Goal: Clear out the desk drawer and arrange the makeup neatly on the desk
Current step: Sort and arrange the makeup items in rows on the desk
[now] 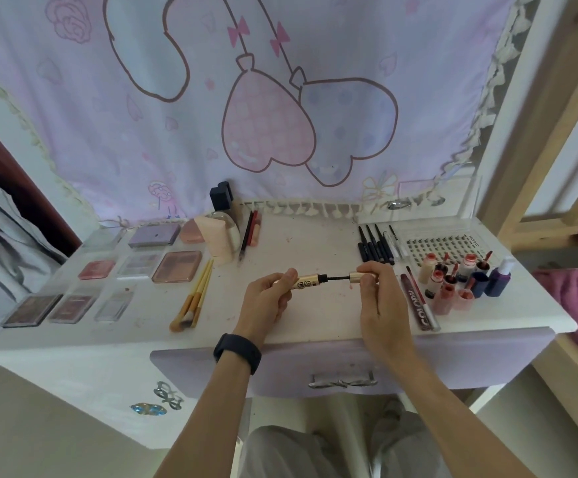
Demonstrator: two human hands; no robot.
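Over the middle of the white desk (301, 246) I hold a gold mascara apart. My left hand (266, 301) grips the gold tube (306, 279). My right hand (379, 298) pinches the gold cap (355, 277), and the dark wand (337, 278) shows between cap and tube. The lilac drawer (453, 357) below the desk edge is closed, its silver bow handle (342, 381) facing me. Several eyeshadow palettes (177, 267) lie in rows on the left. Gold-handled brushes (194, 298) lie beside them.
Black pencils (375, 244), a lash tray (435, 244), lip tints and small bottles (453, 281) and a long lip-gloss tube (418, 305) fill the right side. A pink bottle (218, 243), a sponge and pencils stand at the back. A patterned curtain hangs behind; a wooden bed frame (535, 160) rises at right.
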